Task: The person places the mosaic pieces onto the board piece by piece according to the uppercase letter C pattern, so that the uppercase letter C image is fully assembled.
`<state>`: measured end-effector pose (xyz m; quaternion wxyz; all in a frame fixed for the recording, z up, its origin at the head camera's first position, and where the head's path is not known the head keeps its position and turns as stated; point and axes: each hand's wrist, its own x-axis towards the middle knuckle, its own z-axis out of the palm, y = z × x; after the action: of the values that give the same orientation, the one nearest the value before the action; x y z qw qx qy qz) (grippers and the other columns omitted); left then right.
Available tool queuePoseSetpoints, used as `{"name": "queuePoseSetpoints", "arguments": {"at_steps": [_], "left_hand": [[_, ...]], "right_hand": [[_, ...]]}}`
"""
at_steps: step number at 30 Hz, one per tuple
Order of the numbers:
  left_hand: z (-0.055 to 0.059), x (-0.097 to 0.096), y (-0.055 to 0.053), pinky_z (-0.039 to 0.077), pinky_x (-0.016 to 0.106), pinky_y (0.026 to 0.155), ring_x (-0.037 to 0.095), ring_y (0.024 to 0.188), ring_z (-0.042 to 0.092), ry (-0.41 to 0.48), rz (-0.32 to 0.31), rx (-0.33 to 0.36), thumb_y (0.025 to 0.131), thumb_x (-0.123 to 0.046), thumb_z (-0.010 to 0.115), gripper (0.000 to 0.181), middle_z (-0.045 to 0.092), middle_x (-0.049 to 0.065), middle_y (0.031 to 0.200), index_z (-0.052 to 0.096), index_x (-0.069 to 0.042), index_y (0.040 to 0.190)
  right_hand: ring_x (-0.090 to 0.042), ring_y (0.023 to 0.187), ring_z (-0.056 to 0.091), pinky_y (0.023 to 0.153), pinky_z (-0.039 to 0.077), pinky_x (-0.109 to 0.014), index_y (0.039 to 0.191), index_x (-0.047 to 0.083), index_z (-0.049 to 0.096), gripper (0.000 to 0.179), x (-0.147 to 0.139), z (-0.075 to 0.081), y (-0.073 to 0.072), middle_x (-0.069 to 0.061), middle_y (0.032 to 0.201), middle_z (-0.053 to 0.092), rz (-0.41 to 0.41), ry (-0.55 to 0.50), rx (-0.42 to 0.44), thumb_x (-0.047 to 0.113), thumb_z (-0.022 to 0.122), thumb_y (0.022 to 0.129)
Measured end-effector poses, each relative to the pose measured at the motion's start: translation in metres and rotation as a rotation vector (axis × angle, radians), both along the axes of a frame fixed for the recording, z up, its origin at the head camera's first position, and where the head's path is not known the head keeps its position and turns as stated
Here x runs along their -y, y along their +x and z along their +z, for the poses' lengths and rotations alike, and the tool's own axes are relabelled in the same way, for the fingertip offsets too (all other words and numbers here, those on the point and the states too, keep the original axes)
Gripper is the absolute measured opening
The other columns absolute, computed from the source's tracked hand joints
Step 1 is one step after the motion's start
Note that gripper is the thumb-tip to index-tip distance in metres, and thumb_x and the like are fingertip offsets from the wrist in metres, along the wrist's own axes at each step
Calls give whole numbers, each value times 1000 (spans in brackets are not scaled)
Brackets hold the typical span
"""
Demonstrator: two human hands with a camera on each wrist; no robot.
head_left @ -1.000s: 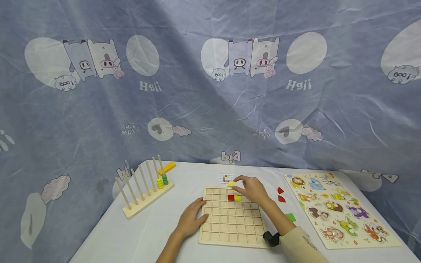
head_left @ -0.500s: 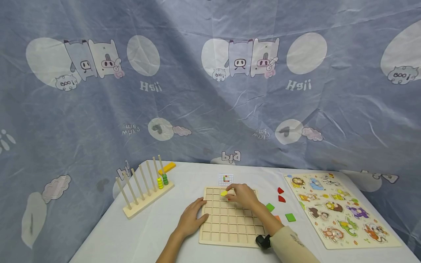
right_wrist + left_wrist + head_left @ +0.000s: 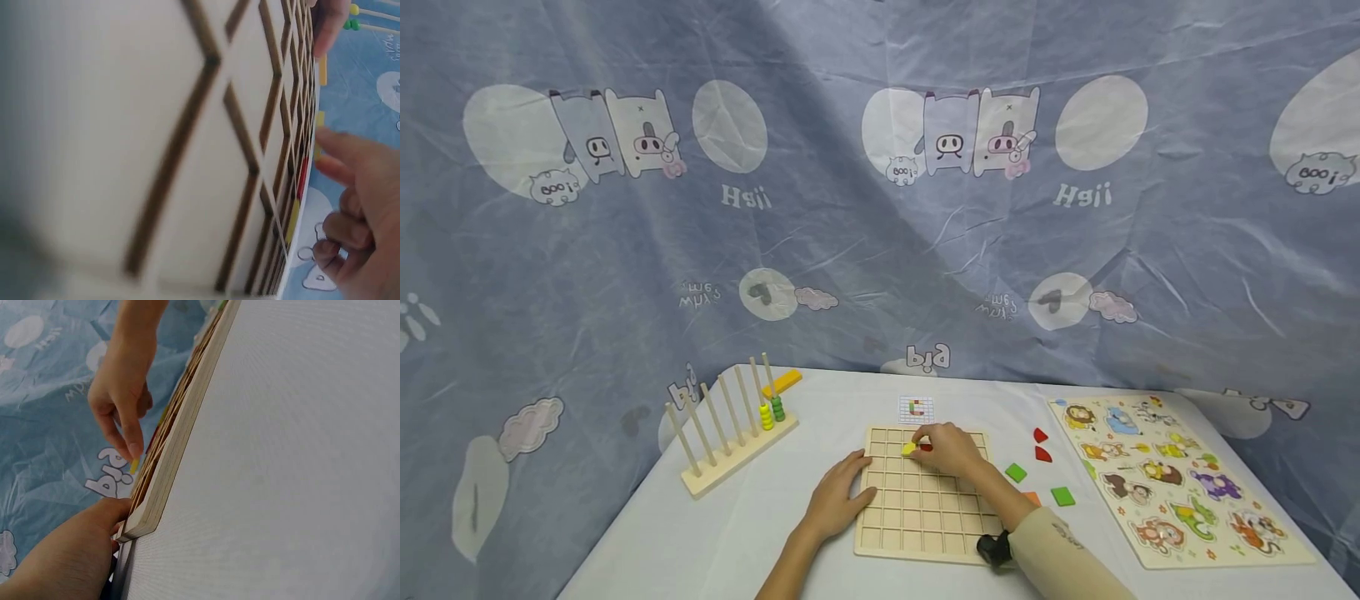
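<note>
White table [image 3: 700, 542] across lower frame. Right hand [image 3: 949, 451] pinches yellow tile [image 3: 909, 449] over wooden grid board [image 3: 921, 525], lower centre; spread left hand [image 3: 837, 497] touches board's left edge.

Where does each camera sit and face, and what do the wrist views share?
Head: on the head, facing forward and down at the board; left hand and right hand show.
Left wrist: on that wrist, facing past the board's side toward the curtain; left hand close, right hand beyond.
Right wrist: on that wrist, facing low across the board; right hand close, left hand cropped at top.
Wrist views share the board, both hands and the pinched yellow tile.
</note>
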<state>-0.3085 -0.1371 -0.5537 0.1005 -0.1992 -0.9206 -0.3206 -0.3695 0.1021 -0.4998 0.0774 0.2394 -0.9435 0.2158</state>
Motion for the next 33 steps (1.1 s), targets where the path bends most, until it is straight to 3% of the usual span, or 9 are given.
{"name": "queuePoseSetpoints", "arguments": {"at_steps": [9, 18, 25, 29, 33], "left_hand": [[-1, 0, 0, 32, 53, 100, 33, 127, 38, 0, -19, -43, 89, -38, 57, 52, 41, 10, 141, 48, -11, 132], [1, 0, 1, 29, 51, 103, 30, 129, 36, -8, -6, -10, 89, -39, 56, 53, 39, 8, 142, 47, -12, 133], [-1, 0, -1, 31, 52, 101, 31, 128, 37, -4, -6, -14, 89, -39, 56, 53, 40, 8, 142, 48, -12, 133], [-1, 0, -2, 31, 52, 101, 31, 128, 38, -10, -6, -18, 89, -40, 56, 53, 40, 8, 142, 48, -12, 133], [0, 0, -1, 31, 51, 101, 31, 128, 38, -7, -6, -17, 89, -39, 57, 52, 40, 8, 142, 48, -11, 133]], "right_hand": [[-8, 52, 42, 44, 35, -23, 94, 15, 69, 25, 1, -3, 3, 9, 63, 54, -32, 24, -15, 33, 74, 77], [-8, 51, 41, 42, 34, -22, 92, 15, 70, 25, 0, -4, 1, 9, 59, 52, -34, 46, -44, 34, 74, 76], [-8, 52, 40, 41, 30, -22, 94, 15, 70, 27, -2, -1, 1, 5, 68, 61, -42, 33, -32, 35, 75, 76], [-7, 45, 34, 37, 25, -21, 96, 14, 70, 25, -5, 5, 7, 7, 53, 49, -46, -19, -23, 32, 73, 79], [-7, 44, 29, 39, 23, -21, 97, 15, 70, 23, -11, 18, 14, 8, 50, 39, -71, -81, -11, 31, 71, 81]]}}
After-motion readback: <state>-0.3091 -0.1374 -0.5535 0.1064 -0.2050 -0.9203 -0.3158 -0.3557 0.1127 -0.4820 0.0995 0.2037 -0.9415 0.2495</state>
